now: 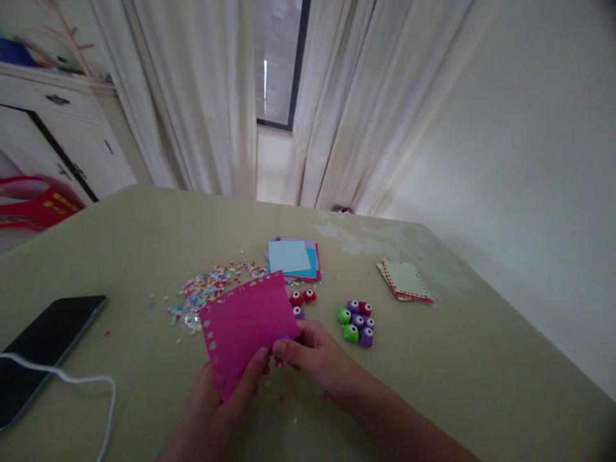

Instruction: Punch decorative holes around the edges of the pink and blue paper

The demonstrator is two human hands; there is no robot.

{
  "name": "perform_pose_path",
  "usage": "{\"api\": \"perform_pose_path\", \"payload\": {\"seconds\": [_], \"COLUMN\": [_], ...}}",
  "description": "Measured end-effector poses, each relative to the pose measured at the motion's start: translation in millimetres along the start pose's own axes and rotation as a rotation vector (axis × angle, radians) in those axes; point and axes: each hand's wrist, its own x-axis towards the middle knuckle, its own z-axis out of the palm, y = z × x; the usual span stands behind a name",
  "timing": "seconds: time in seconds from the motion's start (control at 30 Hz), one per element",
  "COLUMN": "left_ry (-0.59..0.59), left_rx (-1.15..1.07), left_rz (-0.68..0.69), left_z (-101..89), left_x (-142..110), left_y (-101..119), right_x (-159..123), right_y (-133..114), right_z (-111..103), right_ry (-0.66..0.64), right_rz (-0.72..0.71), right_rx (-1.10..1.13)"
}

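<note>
A magenta paper sheet [243, 324] with small shapes punched along its edges is held above the table. My left hand [216, 391] grips its lower edge, thumb on top. My right hand [312, 353] is closed at the sheet's right edge, pinching a small purple punch that is mostly hidden by the fingers and the paper. Just beyond the sheet lie two red punches [303, 296] and a purple one [298, 312]. A cluster of several green, purple and red punches [357, 319] sits to the right of my right hand.
Multicoloured paper confetti [206, 289] is scattered left of the sheet. A stack of coloured paper squares [293, 258] lies behind, and red-edged cards [405, 281] at the right. A dark phone [43, 346] with a white cable [72, 380] lies at the left. Curtains and a white cabinet stand beyond the table.
</note>
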Motion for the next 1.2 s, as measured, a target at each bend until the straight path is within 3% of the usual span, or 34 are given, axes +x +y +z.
{"api": "perform_pose_path", "payload": {"seconds": [0.33,0.6,0.9,1.07,1.2], "left_ry": [0.017,0.031,-0.024,0.061,0.146], "left_rx": [0.028,-0.012,-0.071,-0.053,-0.027], "left_rz": [0.04,-0.047,-0.117,-0.122,-0.147], "left_z": [0.4,5.4,5.6,1.9,-1.2], "left_x": [-3.2,-4.8,-3.5,-1.3,2.1], "left_y": [-1.4,-10.7,-7.5,-9.9,-3.8], "right_x": [-1.0,-0.3,2.4,2.2,-1.5], "right_y": [0.2,0.4,5.9,0.7,-10.4], "right_z": [2.6,-0.3,3.2,-2.6,-12.5], "right_ry": [-0.033,-0.11,-0.068,-0.132,-0.124], "right_rz": [-0.014,-0.058,-0.079,-0.013,0.022], "right_rx": [0.025,0.021,0.056,0.047,-0.131]}}
